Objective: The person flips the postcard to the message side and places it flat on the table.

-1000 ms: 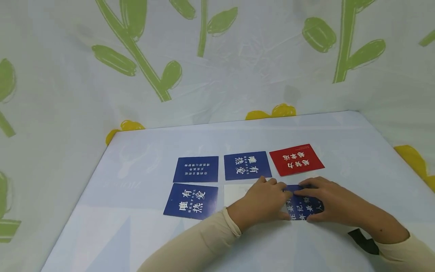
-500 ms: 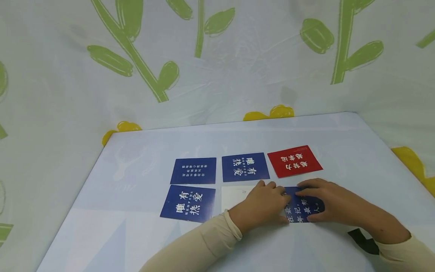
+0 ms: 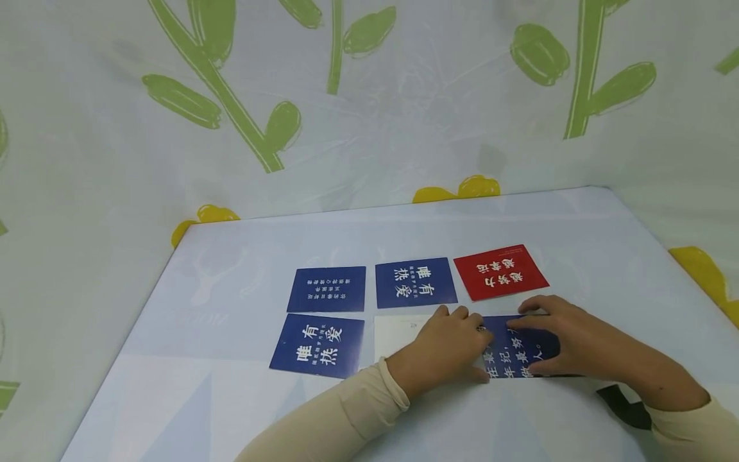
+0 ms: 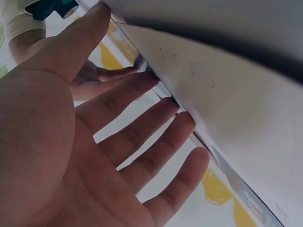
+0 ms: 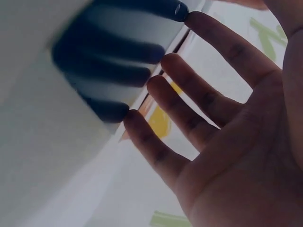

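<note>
While both arms reach in over the table [image 3: 242, 244], the R hand [image 3: 577, 340] rests fingertips on the lg-print blue card [image 3: 508, 356], which lies flat R of the table's middle, twd its R edge. Grip there is released: fingers nearly straight & spread, thumb apart, per R wrist view. L hand [image 3: 444, 346] is also released, fingers apart w/ tips touching down abt where the lg-print blue card meets the white card [image 3: 392, 337], part-hidden under that hand. Behind, a row parallel-ish to the table's far edge: red card [image 3: 501, 272] nearest the far R corner & tilted; mid blue card [image 3: 414, 282] next; small-print blue card [image 3: 326, 289] nearest the far L corner. Front blue card [image 3: 317, 345] sits just nearer, closest to the L edge. White backdrop [image 3: 404, 141] w/ green leaves rises past the far edge. Sleeves [image 3: 352, 410] beige.
</note>
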Motion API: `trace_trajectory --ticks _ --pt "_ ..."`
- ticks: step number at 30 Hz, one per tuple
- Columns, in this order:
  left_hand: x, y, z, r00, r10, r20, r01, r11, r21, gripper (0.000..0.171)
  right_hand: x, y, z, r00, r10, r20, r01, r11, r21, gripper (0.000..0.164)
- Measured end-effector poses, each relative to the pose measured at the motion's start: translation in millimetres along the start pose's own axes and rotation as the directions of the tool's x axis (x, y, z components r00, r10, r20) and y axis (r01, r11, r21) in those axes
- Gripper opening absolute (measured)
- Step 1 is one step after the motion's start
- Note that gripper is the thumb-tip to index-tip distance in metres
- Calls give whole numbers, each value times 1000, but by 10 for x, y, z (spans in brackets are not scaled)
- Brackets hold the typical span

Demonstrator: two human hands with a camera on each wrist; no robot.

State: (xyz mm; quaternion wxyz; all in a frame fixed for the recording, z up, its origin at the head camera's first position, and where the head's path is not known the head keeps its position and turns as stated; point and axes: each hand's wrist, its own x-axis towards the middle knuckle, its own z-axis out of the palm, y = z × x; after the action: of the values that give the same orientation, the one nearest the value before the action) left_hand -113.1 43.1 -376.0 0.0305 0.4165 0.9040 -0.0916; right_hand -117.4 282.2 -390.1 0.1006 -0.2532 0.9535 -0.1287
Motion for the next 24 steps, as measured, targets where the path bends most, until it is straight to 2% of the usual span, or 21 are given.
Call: trace_trajectory --ticks 8,15,24 --pt "5 12 17 1000 -3 -23 3 1000 15 64 -24 36 -7 999 32 13 -32 999 29 80" --pt "-8 -6 19 999 -7 -40 8 999 33 64 2 6 10 1000 -1 -2 1 1000 -2 85" --pt "-6 12 33 998 4 -69 -1 999 41 63 -10 18 -3 1000 -9 10 10 1000 -26 82"
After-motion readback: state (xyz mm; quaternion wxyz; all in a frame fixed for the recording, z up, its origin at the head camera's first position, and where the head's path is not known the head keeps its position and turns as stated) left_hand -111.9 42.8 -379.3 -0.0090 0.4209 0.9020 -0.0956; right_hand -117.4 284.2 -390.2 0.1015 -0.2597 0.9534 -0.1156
